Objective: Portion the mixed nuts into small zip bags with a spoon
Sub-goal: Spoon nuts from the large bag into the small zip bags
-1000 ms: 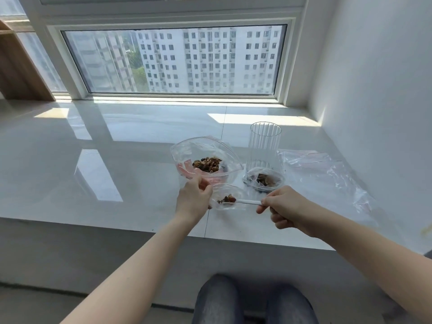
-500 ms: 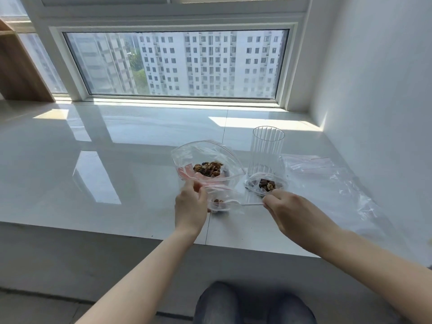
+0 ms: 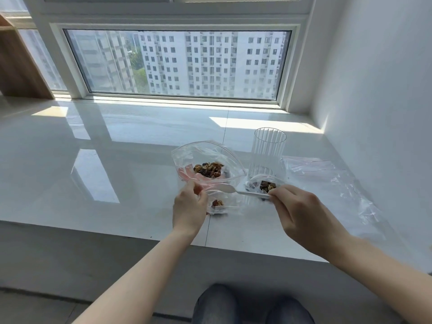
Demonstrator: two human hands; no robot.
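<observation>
Wide window (image 3: 177, 64), tower blocks outside; glossy white sill (image 3: 117, 146), sun patches; white wall (image 3: 378, 90) right.

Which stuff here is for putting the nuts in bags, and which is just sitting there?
For the job:
big bag of nuts
white spoon in right hand
small bag held by left hand
filled small bag

Just lying about:
ribbed clear cup
loose plastic

Both bare forearms reach forward side by side. The left hand (image 3: 189, 204) has its fingers (image 3: 198, 190) curled in a pinch. The right hand (image 3: 301, 211) is curled too, knuckles up, its fingertips pinched together.
</observation>
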